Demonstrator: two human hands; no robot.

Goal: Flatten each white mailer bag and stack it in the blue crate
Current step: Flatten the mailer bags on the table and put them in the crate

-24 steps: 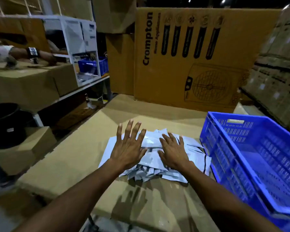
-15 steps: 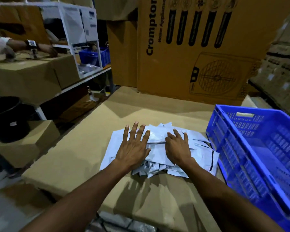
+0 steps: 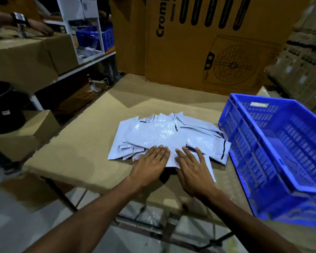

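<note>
Mailer bags are the smallest part of this scene, so first comes what carries them: a cardboard sheet point(image 3: 84, 143) lies as a work top, probably because it gives a wide, flat base for pressing. On its right side stands the blue crate point(image 3: 274, 143), just beside the pile and tilted in the wide view, so the path for each bag should be short; it looks empty. The bags point(image 3: 164, 134) lie in a loose, overlapping heap in the middle, not yet sorted. At the near edge of the heap the left hand point(image 3: 150, 167) and the right hand point(image 3: 193, 170) rest palm down with straight fingers, side by side, likely to press the air out or draw one bag free.
</note>
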